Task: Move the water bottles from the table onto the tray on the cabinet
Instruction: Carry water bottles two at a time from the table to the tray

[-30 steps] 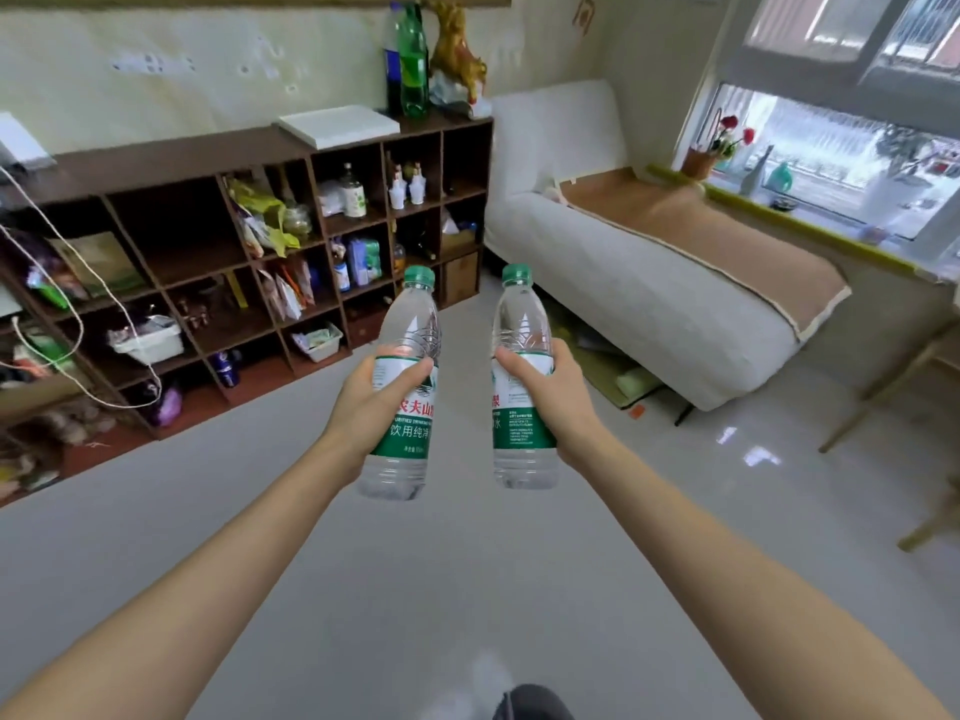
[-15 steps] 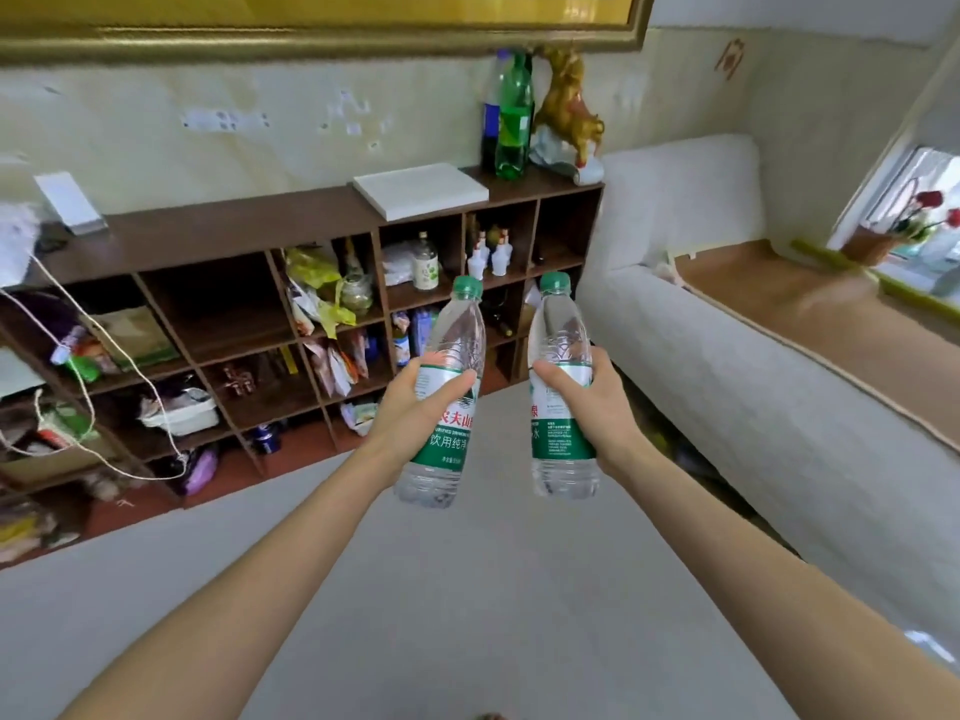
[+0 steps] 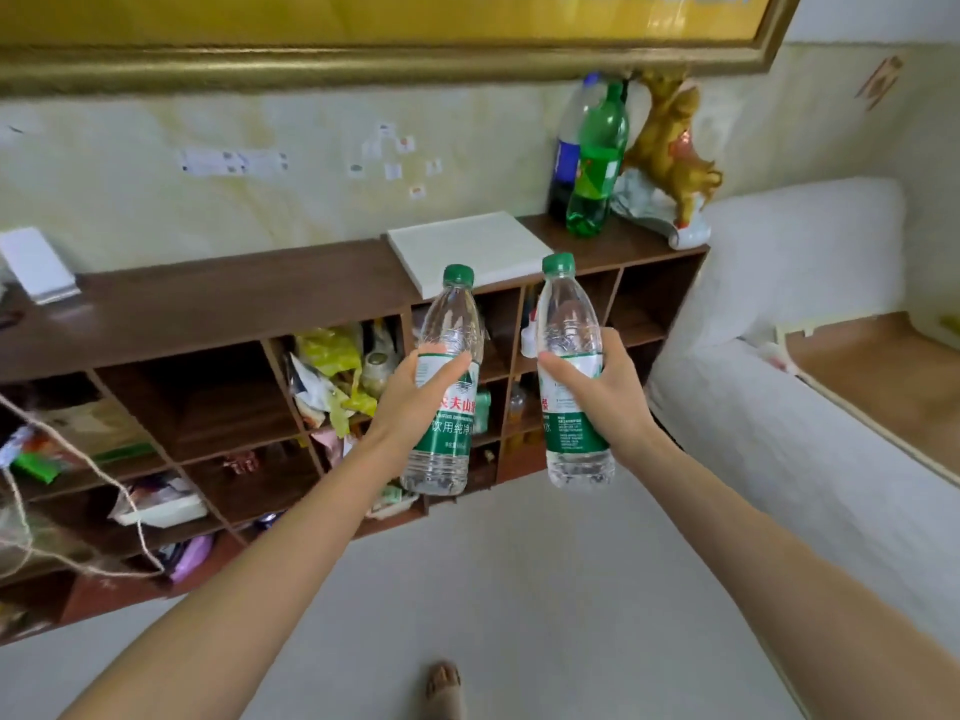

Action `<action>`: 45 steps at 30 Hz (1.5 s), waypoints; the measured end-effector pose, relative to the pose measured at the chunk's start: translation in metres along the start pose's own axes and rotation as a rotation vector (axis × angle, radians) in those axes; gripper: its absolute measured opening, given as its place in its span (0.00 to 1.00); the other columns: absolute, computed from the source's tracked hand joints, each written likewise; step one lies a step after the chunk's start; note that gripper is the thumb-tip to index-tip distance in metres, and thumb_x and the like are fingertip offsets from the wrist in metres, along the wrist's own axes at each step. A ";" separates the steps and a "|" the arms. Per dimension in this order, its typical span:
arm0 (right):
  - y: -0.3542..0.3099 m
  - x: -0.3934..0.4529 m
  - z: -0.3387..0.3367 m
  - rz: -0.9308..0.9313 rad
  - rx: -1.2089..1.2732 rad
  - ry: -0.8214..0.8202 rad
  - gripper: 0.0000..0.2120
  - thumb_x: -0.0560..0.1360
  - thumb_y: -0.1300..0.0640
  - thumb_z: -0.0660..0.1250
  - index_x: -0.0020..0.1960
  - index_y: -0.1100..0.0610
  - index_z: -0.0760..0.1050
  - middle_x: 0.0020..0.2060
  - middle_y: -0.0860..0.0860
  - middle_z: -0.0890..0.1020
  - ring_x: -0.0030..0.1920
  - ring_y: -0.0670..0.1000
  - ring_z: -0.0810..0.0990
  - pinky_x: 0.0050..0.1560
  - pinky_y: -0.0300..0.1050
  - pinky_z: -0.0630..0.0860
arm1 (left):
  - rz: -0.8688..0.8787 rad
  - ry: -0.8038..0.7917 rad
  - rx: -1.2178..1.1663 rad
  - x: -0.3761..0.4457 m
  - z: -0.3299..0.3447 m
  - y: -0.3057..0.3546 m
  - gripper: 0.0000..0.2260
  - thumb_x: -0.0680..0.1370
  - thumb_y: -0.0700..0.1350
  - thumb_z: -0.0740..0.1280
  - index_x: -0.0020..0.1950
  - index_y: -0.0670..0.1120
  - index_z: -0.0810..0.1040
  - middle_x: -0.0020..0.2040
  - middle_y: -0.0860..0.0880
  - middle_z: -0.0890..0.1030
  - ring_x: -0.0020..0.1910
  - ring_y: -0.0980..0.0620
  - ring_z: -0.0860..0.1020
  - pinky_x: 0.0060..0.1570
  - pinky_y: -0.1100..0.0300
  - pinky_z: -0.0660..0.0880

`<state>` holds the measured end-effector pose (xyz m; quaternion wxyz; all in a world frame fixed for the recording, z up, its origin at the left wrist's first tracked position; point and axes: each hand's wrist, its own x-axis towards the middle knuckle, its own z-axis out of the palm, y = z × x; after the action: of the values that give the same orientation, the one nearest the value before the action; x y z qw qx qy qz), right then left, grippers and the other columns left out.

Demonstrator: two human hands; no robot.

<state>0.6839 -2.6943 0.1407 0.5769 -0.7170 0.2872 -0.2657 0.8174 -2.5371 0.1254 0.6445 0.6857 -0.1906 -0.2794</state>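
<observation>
We held a water bottle in each hand, arms stretched out in front of the cabinet [image 3: 218, 304]. Our left hand [image 3: 415, 402] was wrapped around the green label of the left bottle [image 3: 447, 387], thumb across the front, the bottle leaning slightly to the right with its green cap uppermost. Our right hand [image 3: 602, 392] gripped the right bottle [image 3: 571, 376] at the same height, thumb on the near side and fingers [image 3: 608, 340] curled behind, that bottle nearly upright. The two bottles were side by side in the air, close but not touching, each clear and capped in green.

Beyond both hands and a little above the caps lay the white tray [image 3: 467, 252], flat on the brown cabinet top with one corner jutting over the front edge. Farther off, up and to the right of our right hand, a tall green bottle [image 3: 597, 163] and a dark bottle with a blue label [image 3: 566, 163] stood on the cabinet top beside a golden animal figurine [image 3: 670, 148]. Behind the left hand, the open shelves were packed with yellow bags [image 3: 332, 356] and other clutter too blurred to name. A white sofa [image 3: 779, 356] ran along to the right of our right arm. Far to the left of our left arm, a thin cord [image 3: 78, 449] hung across the shelves. Below the hands, near the bottom edge, a sandalled foot [image 3: 444, 688] showed on the pale floor.
</observation>
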 end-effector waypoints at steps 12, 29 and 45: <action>0.004 0.293 0.012 0.023 0.100 -0.042 0.28 0.66 0.47 0.76 0.60 0.51 0.67 0.51 0.52 0.81 0.52 0.53 0.82 0.57 0.59 0.78 | 0.042 0.143 -0.047 0.270 0.014 0.066 0.15 0.76 0.56 0.68 0.59 0.50 0.76 0.49 0.48 0.84 0.43 0.53 0.83 0.36 0.62 0.77; 0.015 0.655 0.065 -0.072 -0.007 -0.357 0.27 0.69 0.60 0.76 0.61 0.56 0.65 0.45 0.47 0.77 0.45 0.46 0.78 0.45 0.40 0.75 | 0.109 0.560 -0.041 0.556 0.042 0.074 0.25 0.70 0.41 0.76 0.64 0.49 0.70 0.54 0.48 0.80 0.51 0.49 0.81 0.46 0.59 0.77; 0.061 0.709 0.096 -0.073 -0.093 -0.461 0.34 0.65 0.61 0.78 0.64 0.52 0.64 0.52 0.47 0.78 0.54 0.49 0.79 0.53 0.45 0.76 | 0.149 0.392 0.117 0.623 0.031 0.047 0.29 0.71 0.35 0.74 0.67 0.48 0.66 0.57 0.57 0.77 0.52 0.70 0.77 0.47 0.74 0.74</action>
<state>1.2381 -3.1491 0.0980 0.5835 -0.7945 0.1337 -0.1021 1.2832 -2.9525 0.0863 0.6474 0.7471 -0.1275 -0.0806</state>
